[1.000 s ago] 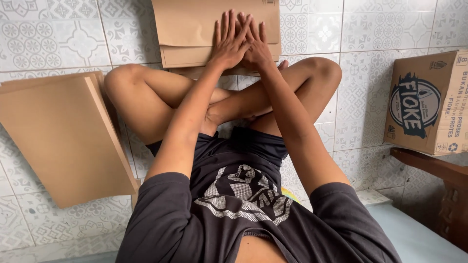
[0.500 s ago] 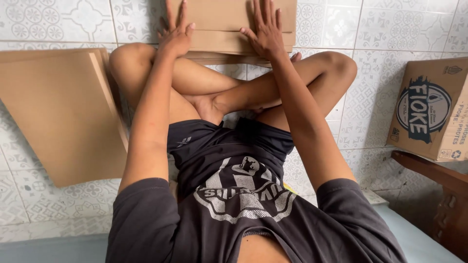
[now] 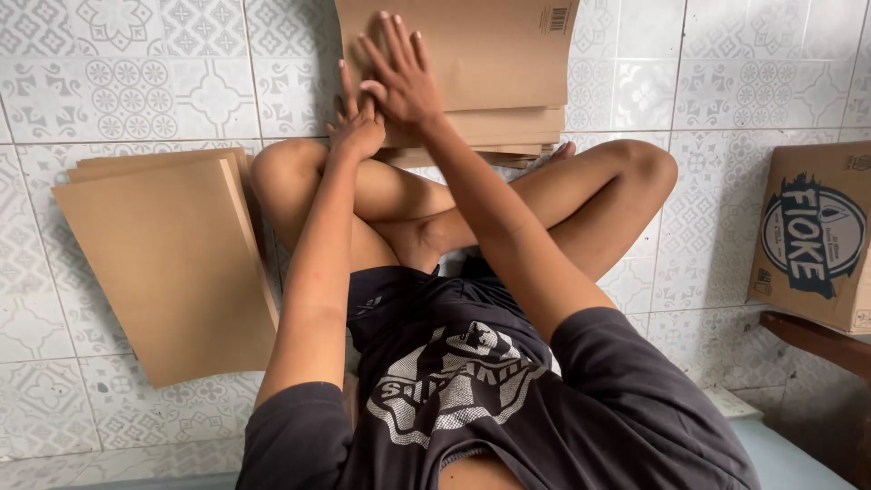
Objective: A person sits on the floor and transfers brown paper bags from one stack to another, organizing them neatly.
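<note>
Up top at the frame's centre, both hands lie open on the flat cardboard stack (image 3: 472,82): right hand (image 3: 399,77) spread flat, left hand (image 3: 357,127) at its near edge (fingers loose).

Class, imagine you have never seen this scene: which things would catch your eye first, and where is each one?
First, the two hands at top centre: the right hand lies flat on a stack of brown cardboard sheets, the left hand at its near edge. Below them are the person's crossed bare legs. A second cardboard pile lies at left on the patterned tile floor, and a printed carton at right.
</note>
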